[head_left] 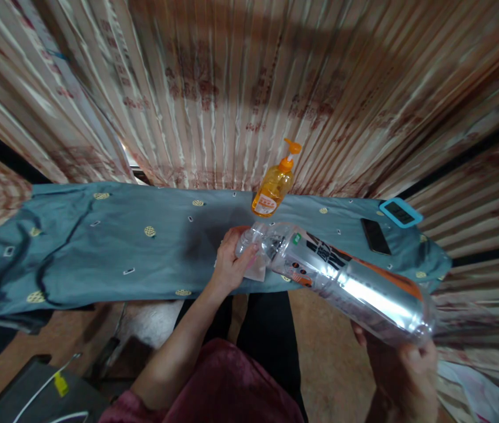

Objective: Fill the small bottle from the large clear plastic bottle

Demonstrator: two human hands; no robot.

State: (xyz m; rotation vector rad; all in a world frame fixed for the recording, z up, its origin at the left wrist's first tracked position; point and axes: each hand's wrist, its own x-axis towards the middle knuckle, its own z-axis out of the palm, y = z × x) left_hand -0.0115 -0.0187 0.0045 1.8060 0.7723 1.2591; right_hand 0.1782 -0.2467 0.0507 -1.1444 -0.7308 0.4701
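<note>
A large clear plastic bottle (341, 282) with a silver, black and orange label lies slanted in the air above the table's front edge. Its neck points left and its base points down to the right. My left hand (234, 258) is closed round the neck end. Beneath that hand is a pale, see-through piece (256, 269) whose kind I cannot make out. My right hand (408, 367) grips the base from below, its fingers partly hidden by the bottle. Just beyond the neck, an orange pump bottle (271, 189) stands on the table, part full of amber liquid.
A grey-blue cloth with pineapple prints (112, 235) covers the narrow table. On its right lie a dark phone (375, 236) and a blue-framed device (401, 212). Patterned curtains (231, 94) hang behind. At lower left, a white cable (40, 388) with a yellow tag rests on a dark surface.
</note>
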